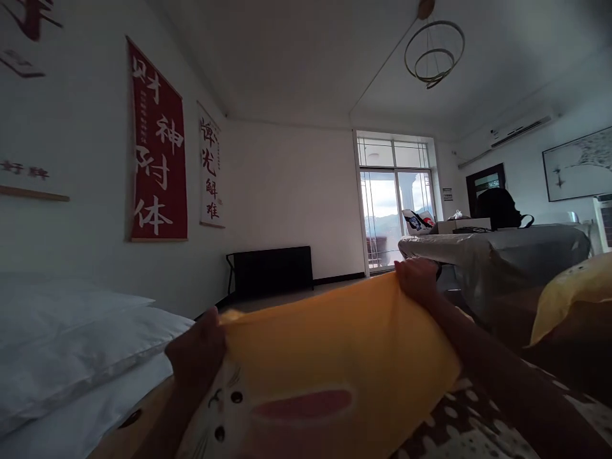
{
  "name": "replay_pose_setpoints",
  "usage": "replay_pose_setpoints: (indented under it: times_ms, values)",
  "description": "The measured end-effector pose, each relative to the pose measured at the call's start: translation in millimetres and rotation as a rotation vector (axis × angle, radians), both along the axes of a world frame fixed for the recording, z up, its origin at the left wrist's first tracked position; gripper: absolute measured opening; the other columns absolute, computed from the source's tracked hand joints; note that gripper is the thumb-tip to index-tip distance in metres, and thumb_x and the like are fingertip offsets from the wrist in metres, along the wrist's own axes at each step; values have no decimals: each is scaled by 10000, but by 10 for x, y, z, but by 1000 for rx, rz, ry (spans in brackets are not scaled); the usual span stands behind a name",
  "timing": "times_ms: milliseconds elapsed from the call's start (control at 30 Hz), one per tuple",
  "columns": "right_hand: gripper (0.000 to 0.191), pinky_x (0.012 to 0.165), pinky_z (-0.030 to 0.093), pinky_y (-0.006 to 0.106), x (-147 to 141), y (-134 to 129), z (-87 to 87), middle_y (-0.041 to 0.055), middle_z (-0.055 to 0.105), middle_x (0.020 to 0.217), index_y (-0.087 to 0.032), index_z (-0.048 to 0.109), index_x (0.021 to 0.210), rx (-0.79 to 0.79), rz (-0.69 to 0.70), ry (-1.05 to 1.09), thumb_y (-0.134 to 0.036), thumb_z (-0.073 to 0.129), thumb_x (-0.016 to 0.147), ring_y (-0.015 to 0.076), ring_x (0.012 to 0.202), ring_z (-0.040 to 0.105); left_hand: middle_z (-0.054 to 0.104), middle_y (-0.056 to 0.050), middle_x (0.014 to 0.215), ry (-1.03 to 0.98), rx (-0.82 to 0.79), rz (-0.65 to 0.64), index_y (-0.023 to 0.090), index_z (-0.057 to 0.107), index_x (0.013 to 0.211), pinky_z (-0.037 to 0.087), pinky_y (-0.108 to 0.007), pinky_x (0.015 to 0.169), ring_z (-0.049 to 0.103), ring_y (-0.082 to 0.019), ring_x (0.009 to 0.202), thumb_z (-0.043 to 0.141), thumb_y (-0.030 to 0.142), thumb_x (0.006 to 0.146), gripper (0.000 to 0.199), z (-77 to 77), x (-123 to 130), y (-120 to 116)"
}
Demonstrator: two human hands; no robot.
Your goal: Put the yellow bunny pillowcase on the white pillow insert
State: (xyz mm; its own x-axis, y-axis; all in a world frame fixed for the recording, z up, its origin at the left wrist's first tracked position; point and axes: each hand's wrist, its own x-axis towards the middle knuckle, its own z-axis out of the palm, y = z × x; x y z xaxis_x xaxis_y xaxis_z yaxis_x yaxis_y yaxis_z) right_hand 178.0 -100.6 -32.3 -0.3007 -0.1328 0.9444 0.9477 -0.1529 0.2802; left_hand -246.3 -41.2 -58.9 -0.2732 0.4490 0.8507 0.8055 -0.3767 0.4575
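Note:
A yellow pillowcase (pixel 335 344) with a printed cartoon animal face and a pink patch is stretched between my hands. Its upper edge runs taut, rising from left to right. My left hand (pixel 198 344) is closed on the upper left corner. Farther off and higher, my right hand (pixel 417 279) grips the upper right corner. The fingertips of both hands are partly hidden by the cloth. Below the fabric lies a brown and white patterned cover (pixel 459 414). Whether anything is inside the yellow cloth cannot be made out.
White pillows (pixel 95 350) are stacked at the left. A yellow pillow (pixel 574 290) lies at the right edge. Behind it stands a table under a plastic cover (pixel 516 245), bearing a black bag (pixel 500 207) and a white box. A black folded panel (pixel 272 271) leans near the far wall.

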Motion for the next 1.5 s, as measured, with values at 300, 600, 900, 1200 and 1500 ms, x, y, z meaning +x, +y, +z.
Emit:
replay_pose_setpoints:
  times_ms: [300,600,900,1200,1500]
  values:
    - [276,647,279,303,470,522,-1344,18,628,616,-187,637,705,-634,-69,-75,-199,437,895,143,608,527,641,-29,589,456,1,-314,201,588,574,391,-243,569,573,-147,583,416,351,783,309,-1192,216,639]
    - [298,627,328,337,54,659,-2053,100,678,742,-177,665,968,-934,-244,225,-132,382,884,224,702,595,649,-41,722,535,-403,-486,204,575,681,409,-314,696,588,-179,715,278,379,902,409,-1723,377,808]
    - [139,605,362,278,-2192,868,-1594,-4,655,746,-203,621,758,-1202,393,-85,-319,576,822,149,652,551,682,-36,904,358,-639,-786,253,645,878,476,-322,752,606,-216,852,449,394,797,255,-1646,228,689]
    - [80,699,349,331,-2330,1109,-2328,35,619,825,-180,597,864,-945,471,38,-155,601,789,191,770,503,591,-91,972,552,-640,-717,158,581,869,395,-373,846,507,-202,915,394,138,743,227,-1685,209,759]
    - [215,662,271,310,-2264,1066,-2327,21,540,786,-255,635,954,-857,626,64,-125,551,804,170,761,415,603,-15,1046,724,-622,-632,266,618,1009,334,-332,832,508,-186,996,420,234,865,247,-1535,-33,731]
